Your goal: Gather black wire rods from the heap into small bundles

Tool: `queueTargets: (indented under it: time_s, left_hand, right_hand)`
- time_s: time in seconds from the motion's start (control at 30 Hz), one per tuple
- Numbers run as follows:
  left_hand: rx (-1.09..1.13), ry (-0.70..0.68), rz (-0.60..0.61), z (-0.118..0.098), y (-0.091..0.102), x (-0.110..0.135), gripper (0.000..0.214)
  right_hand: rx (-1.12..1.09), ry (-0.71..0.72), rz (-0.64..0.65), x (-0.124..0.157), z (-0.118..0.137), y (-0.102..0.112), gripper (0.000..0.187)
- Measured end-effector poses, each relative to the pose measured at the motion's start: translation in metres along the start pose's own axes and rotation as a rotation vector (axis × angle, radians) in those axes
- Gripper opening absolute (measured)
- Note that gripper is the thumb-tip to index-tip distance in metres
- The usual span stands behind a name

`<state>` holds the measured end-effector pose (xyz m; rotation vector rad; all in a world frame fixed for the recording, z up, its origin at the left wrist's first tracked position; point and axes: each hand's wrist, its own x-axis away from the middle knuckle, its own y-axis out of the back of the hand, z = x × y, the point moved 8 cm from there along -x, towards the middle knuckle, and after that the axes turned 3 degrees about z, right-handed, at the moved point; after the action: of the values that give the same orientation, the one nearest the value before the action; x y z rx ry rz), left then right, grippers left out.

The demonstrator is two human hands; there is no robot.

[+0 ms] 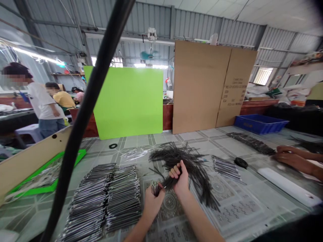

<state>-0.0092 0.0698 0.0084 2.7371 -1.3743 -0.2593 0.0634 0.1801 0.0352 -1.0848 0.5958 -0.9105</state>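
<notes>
My right hand [182, 179] is closed around a bundle of thin black strands [170, 182], above the table. My left hand [153, 199] grips the bundle's near-left end, where small pale tips show between the fingers. I cannot tell whether the strands are wires or thin tubes. Behind and right of my hands lies a loose, fanned-out pile of the same black strands [203, 185]. To the left of my left hand are two long stacked rows of thin metallic-looking rods, the nearer row [123, 198] and the outer row [87, 205].
A thick black cable [83, 124] crosses the view on the left. Right are more rods [227, 169], a black tape roll [241, 163], a white bar [289, 186] and another person's hands [290, 156]. Behind stand a green board [130, 101], cardboard [199, 87] and a blue crate [261, 124].
</notes>
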Motion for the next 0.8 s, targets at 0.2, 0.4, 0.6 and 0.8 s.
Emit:
queueTargets:
  time_s: [0.2, 0.4, 0.6, 0.8]
  left_hand:
    - [-0.090, -0.011, -0.046, -0.002, 0.003, -0.002, 0.014]
    - [-0.121, -0.043, -0.044, 0.001, 0.001, -0.003, 0.020]
    - [-0.075, -0.004, 0.031, 0.012, -0.004, -0.004, 0.017]
    - [0.110, 0.039, 0.113, 0.019, -0.010, -0.005, 0.029]
  right_hand:
    - [0.036, 0.041, 0.004, 0.001, 0.000, 0.000, 0.034]
    - [0.027, 0.075, 0.010, -0.001, 0.008, -0.001, 0.033]
    - [0.043, 0.134, -0.005, -0.004, 0.028, 0.000, 0.034]
    - [0.043, 0.116, -0.006, -0.003, 0.028, 0.001, 0.033]
